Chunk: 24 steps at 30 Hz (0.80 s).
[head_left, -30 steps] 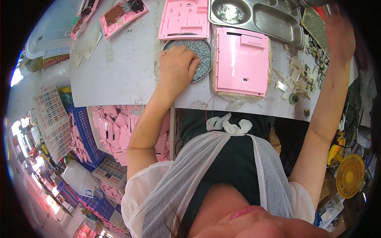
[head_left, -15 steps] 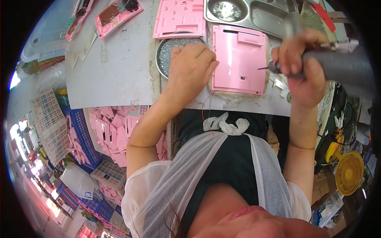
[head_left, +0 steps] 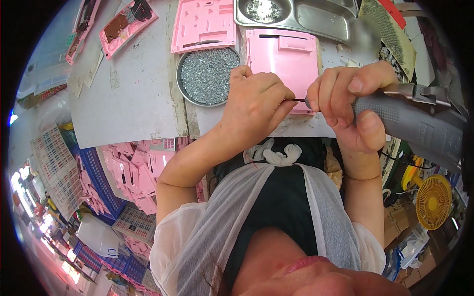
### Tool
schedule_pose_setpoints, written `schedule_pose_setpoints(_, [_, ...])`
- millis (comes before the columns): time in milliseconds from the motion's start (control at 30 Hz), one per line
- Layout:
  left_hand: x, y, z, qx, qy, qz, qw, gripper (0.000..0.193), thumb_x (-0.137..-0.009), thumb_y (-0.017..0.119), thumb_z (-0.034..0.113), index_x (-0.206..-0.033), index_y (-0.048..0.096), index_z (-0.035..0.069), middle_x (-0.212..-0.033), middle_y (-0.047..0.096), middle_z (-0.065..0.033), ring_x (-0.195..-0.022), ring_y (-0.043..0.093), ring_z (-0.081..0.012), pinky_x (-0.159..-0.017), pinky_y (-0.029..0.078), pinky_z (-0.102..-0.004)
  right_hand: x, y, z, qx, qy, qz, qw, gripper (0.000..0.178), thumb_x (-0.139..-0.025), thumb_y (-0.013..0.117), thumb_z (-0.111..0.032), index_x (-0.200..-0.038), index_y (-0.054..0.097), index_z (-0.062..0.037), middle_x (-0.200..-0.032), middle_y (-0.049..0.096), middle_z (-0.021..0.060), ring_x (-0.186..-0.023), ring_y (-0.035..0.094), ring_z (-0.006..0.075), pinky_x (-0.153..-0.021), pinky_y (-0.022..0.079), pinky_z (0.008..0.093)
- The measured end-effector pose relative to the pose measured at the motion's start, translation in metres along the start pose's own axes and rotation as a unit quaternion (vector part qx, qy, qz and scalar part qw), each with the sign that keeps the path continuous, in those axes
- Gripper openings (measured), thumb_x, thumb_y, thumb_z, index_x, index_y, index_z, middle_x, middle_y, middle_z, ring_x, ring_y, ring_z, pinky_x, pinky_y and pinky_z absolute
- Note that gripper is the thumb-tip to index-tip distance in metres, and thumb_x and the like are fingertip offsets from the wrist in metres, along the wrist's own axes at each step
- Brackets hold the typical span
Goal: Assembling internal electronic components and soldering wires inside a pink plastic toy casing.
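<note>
My right hand (head_left: 353, 106) grips a grey electric screwdriver (head_left: 419, 126), its thin bit pointing left. My left hand (head_left: 256, 101) has its fingers pinched at the tip of that bit; whatever small thing it holds there is too small to make out. Both hands hover over the near edge of a pink plastic panel (head_left: 284, 56) lying flat on the grey table (head_left: 133, 98). A round metal dish (head_left: 207, 74) full of small screws sits just left of the panel, behind my left hand.
A second pink panel (head_left: 202, 22) lies behind the dish. A steel compartment tray (head_left: 316, 17) stands at the back. A blue crate of pink parts (head_left: 131, 172) sits below the table on the left. A yellow fan (head_left: 432, 200) is at the right.
My right hand came back from the far right holding the screwdriver and brought it in front of me. My left hand left the screw dish and met the bit's tip.
</note>
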<state>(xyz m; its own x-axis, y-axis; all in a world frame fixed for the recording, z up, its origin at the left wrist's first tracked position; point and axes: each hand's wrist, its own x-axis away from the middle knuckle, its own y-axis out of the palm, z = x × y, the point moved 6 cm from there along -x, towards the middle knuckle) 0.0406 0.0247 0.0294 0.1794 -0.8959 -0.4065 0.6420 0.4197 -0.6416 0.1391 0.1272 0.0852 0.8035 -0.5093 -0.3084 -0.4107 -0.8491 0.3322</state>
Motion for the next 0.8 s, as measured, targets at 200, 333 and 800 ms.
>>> schedule_pose_setpoints(200, [0.000, -0.003, -0.004, 0.006, -0.004, 0.016, 1.000, 0.011, -0.079, 0.078, 0.015, -0.083, 0.068, 0.014, -0.076, 0.061, 0.0020, -0.072, 0.059, -0.0191, -0.080, 0.035, -0.0413, -0.008, -0.001, -0.007, -0.009, -0.034, -0.057, 0.998, 0.034, -0.094, 0.064, -0.038, -0.115, 0.052, -0.0141, -0.062, 0.043, -0.0030, -0.057, 0.043, 0.0120, -0.064, 0.044, 0.0326])
schedule_pose_setpoints(333, [0.000, 0.000, -0.003, -0.001, 0.007, 0.004, 1.000, 0.010, -0.079, 0.077, 0.015, -0.082, 0.068, 0.014, -0.076, 0.060, 0.0017, -0.072, 0.059, -0.0198, -0.080, 0.035, -0.0414, -0.005, 0.003, -0.001, -0.019, -0.022, -0.026, 0.999, 0.032, -0.095, 0.064, -0.033, -0.115, 0.051, -0.0115, -0.063, 0.044, -0.0018, -0.057, 0.043, 0.0118, -0.063, 0.044, 0.0326])
schedule_pose_setpoints(800, [0.001, -0.018, -0.017, -0.036, -0.005, -0.025, 0.999, 0.026, -0.074, 0.082, 0.026, -0.092, 0.071, 0.011, -0.090, 0.065, -0.0017, -0.088, 0.062, -0.0239, -0.092, 0.039, -0.0472, 0.003, -0.003, 0.011, -0.008, 0.032, -0.002, 0.999, 0.031, -0.095, 0.064, -0.032, -0.112, 0.050, -0.0095, -0.062, 0.043, -0.0023, -0.056, 0.042, 0.0115, -0.061, 0.042, 0.0313])
